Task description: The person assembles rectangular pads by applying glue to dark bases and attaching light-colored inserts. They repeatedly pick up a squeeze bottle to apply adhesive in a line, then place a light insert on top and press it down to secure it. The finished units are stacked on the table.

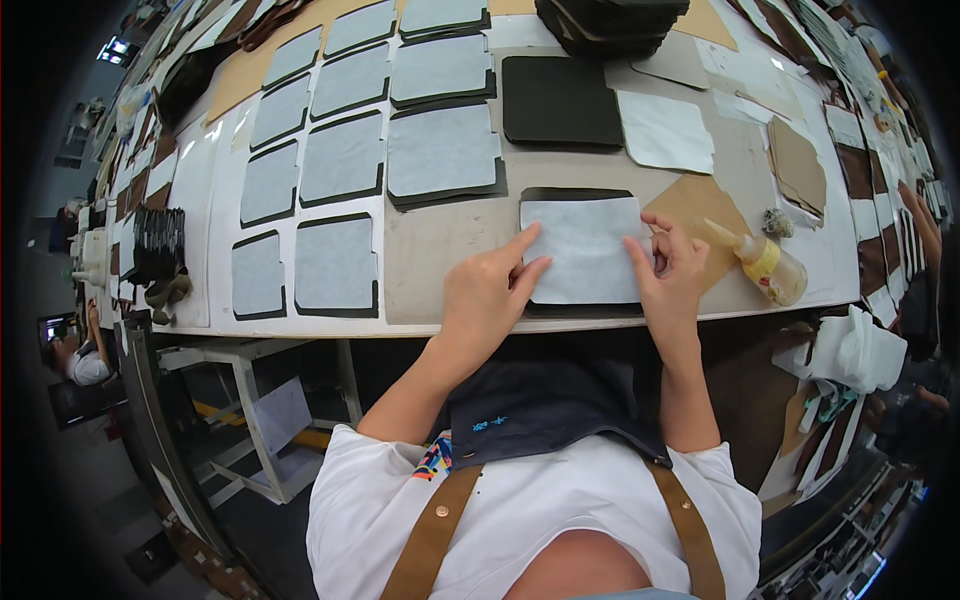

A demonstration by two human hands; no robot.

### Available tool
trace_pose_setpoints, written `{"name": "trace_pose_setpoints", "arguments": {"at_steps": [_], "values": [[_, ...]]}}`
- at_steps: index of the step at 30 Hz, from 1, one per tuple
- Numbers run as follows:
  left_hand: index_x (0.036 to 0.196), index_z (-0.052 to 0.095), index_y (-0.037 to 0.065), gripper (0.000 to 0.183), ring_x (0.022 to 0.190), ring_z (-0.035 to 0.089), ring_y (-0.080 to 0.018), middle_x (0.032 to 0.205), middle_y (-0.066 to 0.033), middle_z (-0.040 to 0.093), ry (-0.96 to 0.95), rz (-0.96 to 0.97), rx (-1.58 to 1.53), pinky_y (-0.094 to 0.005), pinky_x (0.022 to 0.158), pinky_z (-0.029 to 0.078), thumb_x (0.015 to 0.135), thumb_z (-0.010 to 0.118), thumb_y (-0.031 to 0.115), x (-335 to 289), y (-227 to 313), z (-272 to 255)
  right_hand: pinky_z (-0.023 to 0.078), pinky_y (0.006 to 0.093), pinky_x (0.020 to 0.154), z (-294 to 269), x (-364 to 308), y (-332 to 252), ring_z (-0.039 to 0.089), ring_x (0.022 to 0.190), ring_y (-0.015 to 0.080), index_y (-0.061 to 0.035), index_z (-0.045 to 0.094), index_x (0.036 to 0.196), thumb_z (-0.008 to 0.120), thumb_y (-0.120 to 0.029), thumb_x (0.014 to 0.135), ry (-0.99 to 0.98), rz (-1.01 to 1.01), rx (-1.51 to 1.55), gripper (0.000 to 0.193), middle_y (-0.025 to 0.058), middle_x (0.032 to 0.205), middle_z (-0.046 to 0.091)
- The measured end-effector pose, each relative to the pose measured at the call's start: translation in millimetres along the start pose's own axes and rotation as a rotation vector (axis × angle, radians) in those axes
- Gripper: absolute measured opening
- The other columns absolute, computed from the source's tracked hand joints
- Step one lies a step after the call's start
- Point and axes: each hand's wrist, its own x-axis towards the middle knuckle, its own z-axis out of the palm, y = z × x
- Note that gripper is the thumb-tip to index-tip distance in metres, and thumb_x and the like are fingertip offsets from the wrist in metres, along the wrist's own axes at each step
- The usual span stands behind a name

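A pale blue-grey rectangular sheet [583,262] lies over a black panel [580,309], whose dark edge shows above and below it. My left hand [485,288] holds the sheet's left side, with thumb and index fingertips on its edge. At the right side, my right hand [672,275] has its thumb on the sheet and its index finger bent at the upper right corner. The sheet sits between both hands, slightly off the panel's outline. Whether the sheet is stuck to the panel cannot be seen.
Rows of similar pale sheets on black panels [340,160] cover the table's left. A black panel [560,100], a white sheet [667,131] and a dark stack [605,25] lie beyond my hands. To the right are tan paper [715,205] and a yellowish nozzle bottle [775,272].
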Motion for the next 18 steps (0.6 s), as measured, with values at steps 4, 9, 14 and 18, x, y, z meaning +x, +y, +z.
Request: {"name": "trace_pose_setpoints", "arguments": {"at_steps": [4, 9, 14, 18], "values": [[0.129, 0.071, 0.007, 0.04, 0.053, 0.044, -0.0132, 0.062, -0.0047, 0.052, -0.014, -0.013, -0.006, -0.0292, 0.054, 0.041, 0.091, 0.077, 0.017, -0.1, 1.2, -0.5, 0.033, 0.0352, 0.083, -3.5, 2.1, -6.2, 0.047, 0.066, 0.016, -0.0062, 0.074, 0.11, 0.077, -0.011, 0.087, 0.02, -0.144, -0.142, 0.023, 0.0003, 0.07, 0.055], [0.129, 0.071, 0.007, 0.04, 0.054, 0.041, -0.0106, 0.062, -0.0022, 0.048, -0.02, -0.035, -0.016, -0.0273, 0.053, 0.039, 0.091, 0.078, 0.016, 0.0, 3.0, -1.0, 0.034, 0.0377, 0.082, -3.5, 1.4, -1.7, 0.053, 0.07, 0.0199, -0.0063, 0.075, 0.107, 0.075, -0.009, 0.087, 0.002, -0.226, -0.223, 0.02, 0.0034, 0.077, 0.067], [0.129, 0.071, 0.005, 0.04, 0.054, 0.04, -0.0088, 0.061, -0.0012, 0.048, -0.027, -0.047, -0.013, -0.0263, 0.053, 0.037, 0.091, 0.078, 0.015, 0.3, 4.3, -2.2, 0.034, 0.0391, 0.082, -3.5, 1.1, -1.4, 0.056, 0.074, 0.0222, -0.0051, 0.075, 0.106, 0.075, -0.009, 0.087, -0.002, -0.217, -0.233, 0.019, 0.0046, 0.079, 0.069], [0.129, 0.071, 0.004, 0.04, 0.054, 0.04, -0.0084, 0.061, -0.0013, 0.049, -0.036, -0.047, -0.009, -0.0261, 0.052, 0.037, 0.091, 0.078, 0.015, 0.8, 4.1, -1.6, 0.034, 0.0397, 0.082, -3.6, 0.8, -0.5, 0.055, 0.073, 0.0228, -0.0045, 0.074, 0.105, 0.075, -0.009, 0.087, -0.012, -0.214, -0.242, 0.019, 0.0052, 0.079, 0.069]]}}
